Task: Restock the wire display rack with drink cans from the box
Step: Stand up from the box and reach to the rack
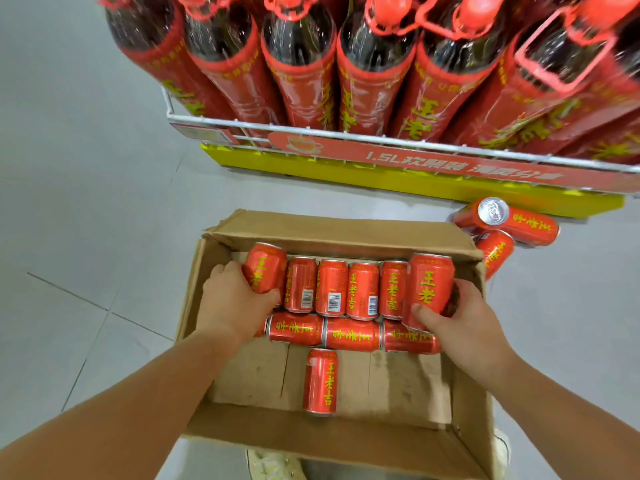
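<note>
The cardboard box (pixel 332 441) sits open on the grey tiled floor (pixel 69 237), directly below the camera. Red drink cans lie inside it toward the far wall: a back row (pixel 332 289) lying side by side, a second row (pixel 351 334) lying crosswise in front of them, and one single can (pixel 320 381) alone on the bare bottom nearer the camera.

The left hand (pixel 235 299) is in the box at the left end of the back row, fingers closed around the left can (pixel 265 268), which is raised slightly above its neighbours. The right hand (pixel 460 320) is at the right end, thumb and fingers gripping the right can (pixel 429 289), also lifted above the row.

Outside the box, to its right, loose cans (pixel 509 223) lie on the floor, touching one another, just beside the yellow base (pixel 381 181) of the display.

The wire rack (pixel 311 133) stands beyond the box, white-railed with a red sign strip (pixel 450 161) along its front. It holds large dark bottles (pixel 301 64) with red labels, packed close together. A light-coloured shoe (pixel 273 465) shows at the bottom edge.
</note>
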`<state>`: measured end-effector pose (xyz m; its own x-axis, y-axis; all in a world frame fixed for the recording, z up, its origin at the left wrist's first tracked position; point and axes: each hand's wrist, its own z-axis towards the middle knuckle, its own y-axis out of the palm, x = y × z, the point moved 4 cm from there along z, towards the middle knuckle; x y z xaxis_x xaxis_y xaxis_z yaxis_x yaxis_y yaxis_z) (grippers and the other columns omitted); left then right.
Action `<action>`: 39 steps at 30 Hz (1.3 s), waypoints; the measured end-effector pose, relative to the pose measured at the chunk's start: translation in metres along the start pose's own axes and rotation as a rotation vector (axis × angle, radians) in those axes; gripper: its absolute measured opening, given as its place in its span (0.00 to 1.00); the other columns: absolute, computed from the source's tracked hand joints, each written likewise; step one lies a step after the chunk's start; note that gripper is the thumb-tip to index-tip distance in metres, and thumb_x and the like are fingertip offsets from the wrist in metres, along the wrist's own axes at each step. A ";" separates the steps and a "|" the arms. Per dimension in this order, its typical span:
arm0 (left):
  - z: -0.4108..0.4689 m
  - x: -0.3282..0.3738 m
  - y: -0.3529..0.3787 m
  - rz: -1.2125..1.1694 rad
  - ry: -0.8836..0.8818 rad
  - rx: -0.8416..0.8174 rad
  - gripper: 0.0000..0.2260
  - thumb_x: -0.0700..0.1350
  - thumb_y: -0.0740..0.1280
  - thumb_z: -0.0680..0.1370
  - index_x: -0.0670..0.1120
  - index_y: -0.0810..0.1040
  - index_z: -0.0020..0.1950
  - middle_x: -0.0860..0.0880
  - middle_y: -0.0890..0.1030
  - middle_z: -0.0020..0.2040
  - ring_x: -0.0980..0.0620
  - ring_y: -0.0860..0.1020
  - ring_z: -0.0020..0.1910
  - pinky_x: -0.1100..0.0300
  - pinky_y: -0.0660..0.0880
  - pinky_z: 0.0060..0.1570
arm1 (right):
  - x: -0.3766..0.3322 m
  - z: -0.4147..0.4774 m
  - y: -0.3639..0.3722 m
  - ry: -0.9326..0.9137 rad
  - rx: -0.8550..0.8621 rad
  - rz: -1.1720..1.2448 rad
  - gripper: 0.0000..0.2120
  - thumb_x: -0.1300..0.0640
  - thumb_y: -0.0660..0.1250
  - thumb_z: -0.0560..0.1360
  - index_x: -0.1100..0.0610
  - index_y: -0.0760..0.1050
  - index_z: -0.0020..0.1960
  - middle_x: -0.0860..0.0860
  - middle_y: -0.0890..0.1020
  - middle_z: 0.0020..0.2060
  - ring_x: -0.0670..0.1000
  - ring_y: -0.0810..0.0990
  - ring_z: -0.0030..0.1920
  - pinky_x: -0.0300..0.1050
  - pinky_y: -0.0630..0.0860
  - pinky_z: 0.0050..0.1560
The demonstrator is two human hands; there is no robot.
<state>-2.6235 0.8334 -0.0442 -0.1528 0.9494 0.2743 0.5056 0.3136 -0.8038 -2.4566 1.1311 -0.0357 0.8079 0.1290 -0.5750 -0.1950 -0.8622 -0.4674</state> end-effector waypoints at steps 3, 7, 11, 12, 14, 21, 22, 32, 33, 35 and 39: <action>-0.023 0.028 -0.014 -0.088 0.043 0.006 0.21 0.65 0.73 0.61 0.54 0.77 0.46 0.51 0.79 0.44 0.51 0.80 0.42 0.49 0.82 0.44 | -0.022 -0.021 -0.012 -0.021 -0.078 0.074 0.26 0.52 0.76 0.74 0.47 0.68 0.67 0.41 0.79 0.53 0.39 0.79 0.50 0.35 0.73 0.42; -0.056 0.070 -0.036 -0.198 0.077 -0.013 0.20 0.64 0.73 0.61 0.52 0.77 0.42 0.49 0.79 0.42 0.49 0.80 0.40 0.46 0.82 0.43 | -0.051 -0.050 -0.036 -0.050 -0.126 0.119 0.25 0.54 0.75 0.74 0.45 0.67 0.65 0.41 0.79 0.52 0.41 0.80 0.50 0.36 0.74 0.43; -0.100 0.112 -0.069 -0.253 0.124 -0.007 0.19 0.64 0.73 0.61 0.53 0.77 0.41 0.52 0.81 0.38 0.53 0.81 0.37 0.48 0.82 0.38 | -0.080 -0.080 -0.066 -0.074 -0.141 0.132 0.23 0.55 0.77 0.72 0.44 0.71 0.62 0.46 0.82 0.54 0.46 0.83 0.52 0.51 0.81 0.55; -0.115 0.124 -0.080 -0.276 0.122 -0.007 0.20 0.64 0.74 0.61 0.54 0.76 0.44 0.51 0.80 0.41 0.53 0.81 0.38 0.48 0.82 0.39 | -0.090 -0.089 -0.076 -0.088 -0.141 0.133 0.21 0.56 0.77 0.72 0.42 0.71 0.58 0.46 0.83 0.53 0.47 0.83 0.52 0.52 0.81 0.56; -0.143 0.145 -0.104 -0.301 0.148 -0.003 0.24 0.62 0.76 0.62 0.52 0.73 0.50 0.50 0.77 0.47 0.52 0.80 0.42 0.48 0.82 0.42 | -0.114 -0.113 -0.096 -0.113 -0.145 0.143 0.19 0.58 0.76 0.72 0.41 0.71 0.52 0.44 0.83 0.50 0.45 0.84 0.49 0.48 0.81 0.54; -0.223 0.218 -0.220 -0.361 0.245 0.035 0.19 0.55 0.76 0.67 0.55 0.70 0.48 0.51 0.78 0.47 0.55 0.78 0.41 0.57 0.75 0.37 | -0.198 -0.199 -0.174 -0.168 -0.063 0.154 0.21 0.58 0.77 0.70 0.42 0.71 0.55 0.44 0.83 0.49 0.46 0.85 0.48 0.53 0.82 0.55; -0.235 0.228 -0.240 -0.369 0.257 0.035 0.17 0.54 0.76 0.68 0.55 0.69 0.47 0.52 0.78 0.46 0.56 0.78 0.39 0.60 0.72 0.34 | -0.213 -0.214 -0.187 -0.180 -0.046 0.150 0.21 0.57 0.77 0.71 0.43 0.71 0.57 0.44 0.83 0.49 0.46 0.85 0.48 0.52 0.81 0.55; -0.351 0.331 -0.457 -0.384 0.487 0.155 0.23 0.58 0.77 0.66 0.55 0.66 0.49 0.52 0.80 0.44 0.52 0.81 0.39 0.50 0.79 0.42 | -0.387 -0.378 -0.309 -0.401 0.172 0.266 0.22 0.54 0.77 0.72 0.51 0.71 0.61 0.47 0.82 0.51 0.44 0.81 0.49 0.40 0.77 0.47; -0.363 0.339 -0.476 -0.394 0.510 0.168 0.24 0.57 0.77 0.66 0.54 0.66 0.50 0.52 0.80 0.44 0.52 0.81 0.39 0.51 0.79 0.41 | -0.402 -0.392 -0.320 -0.423 0.188 0.279 0.23 0.54 0.76 0.72 0.51 0.70 0.62 0.48 0.82 0.52 0.44 0.81 0.49 0.37 0.75 0.44; -0.384 0.357 -0.514 -0.427 0.559 0.198 0.23 0.57 0.77 0.66 0.54 0.66 0.50 0.53 0.80 0.44 0.53 0.81 0.39 0.52 0.78 0.41 | -0.432 -0.420 -0.343 -0.479 0.239 0.298 0.23 0.55 0.77 0.71 0.52 0.70 0.62 0.47 0.82 0.51 0.43 0.81 0.48 0.38 0.75 0.46; -0.425 0.384 -0.584 -0.448 0.631 0.298 0.27 0.60 0.76 0.64 0.53 0.66 0.52 0.53 0.80 0.45 0.50 0.82 0.42 0.50 0.80 0.46 | -0.483 -0.470 -0.383 -0.549 0.313 0.305 0.23 0.54 0.78 0.71 0.51 0.71 0.61 0.47 0.83 0.50 0.47 0.83 0.49 0.49 0.79 0.57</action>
<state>-2.6162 1.0077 0.7553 0.2637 0.5742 0.7751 0.2502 0.7353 -0.6298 -2.5107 1.1685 0.7365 0.3101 0.2034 -0.9287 -0.5859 -0.7284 -0.3552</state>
